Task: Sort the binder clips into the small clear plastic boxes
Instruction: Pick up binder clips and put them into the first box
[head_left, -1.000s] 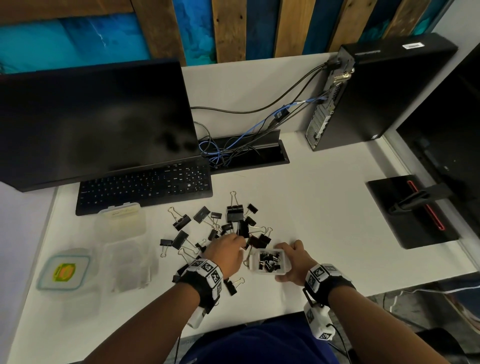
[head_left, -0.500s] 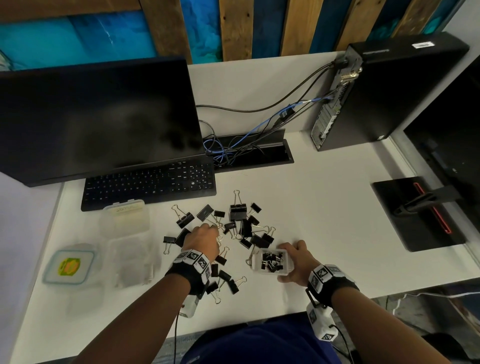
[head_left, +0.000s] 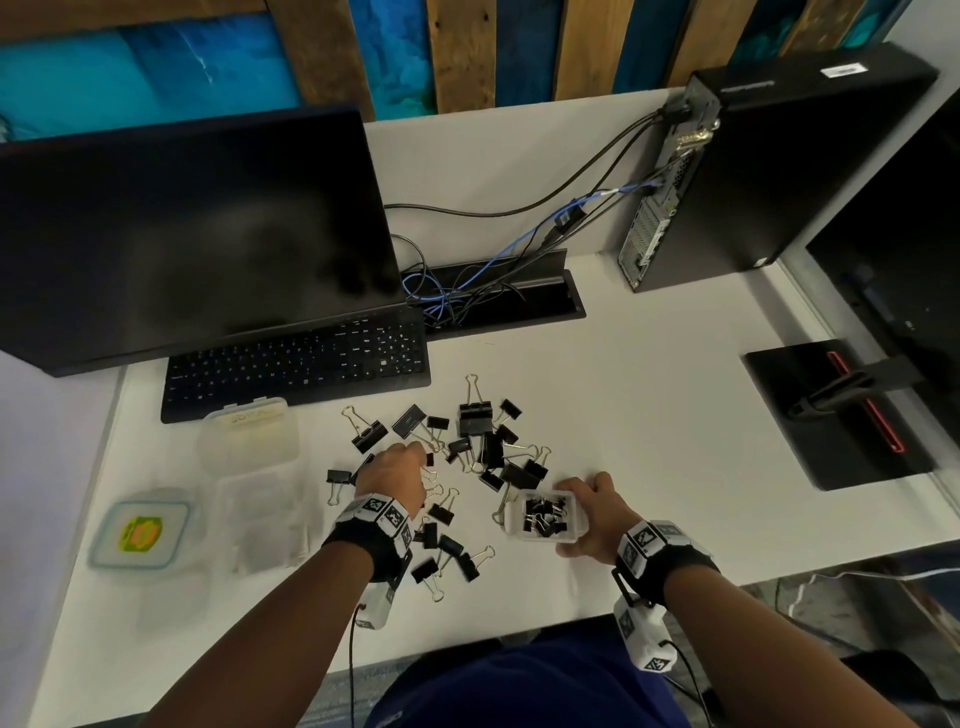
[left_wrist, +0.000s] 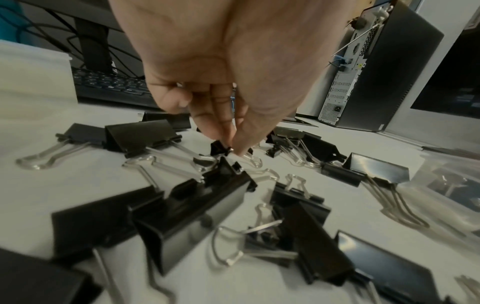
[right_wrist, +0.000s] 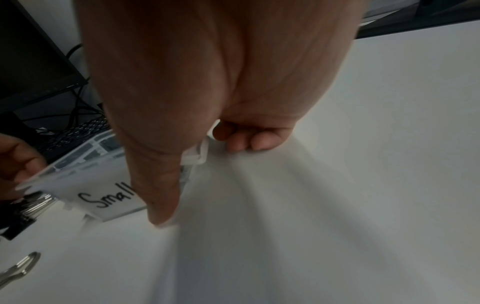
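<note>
Black binder clips (head_left: 475, 431) of mixed sizes lie scattered on the white desk (head_left: 649, 415). My left hand (head_left: 397, 470) reaches into the pile and pinches a small black clip (left_wrist: 219, 148) between thumb and fingertips (left_wrist: 226, 135). My right hand (head_left: 592, 514) grips a small clear plastic box (head_left: 545, 517) labelled "Small" (right_wrist: 109, 197), with several small clips inside. The thumb lies across the box's near side and the fingers curl behind it.
Other clear boxes (head_left: 254, 436) and a lidded box with a yellow label (head_left: 137, 535) sit at the left. A black keyboard (head_left: 296, 364) and a monitor (head_left: 192, 234) stand behind the pile. A computer tower (head_left: 779, 171) and a monitor base (head_left: 841, 415) are at the right.
My left hand has moved from beside the small box up and left into the clip pile and has pinched a small clip. The right hand has stayed on the box.
</note>
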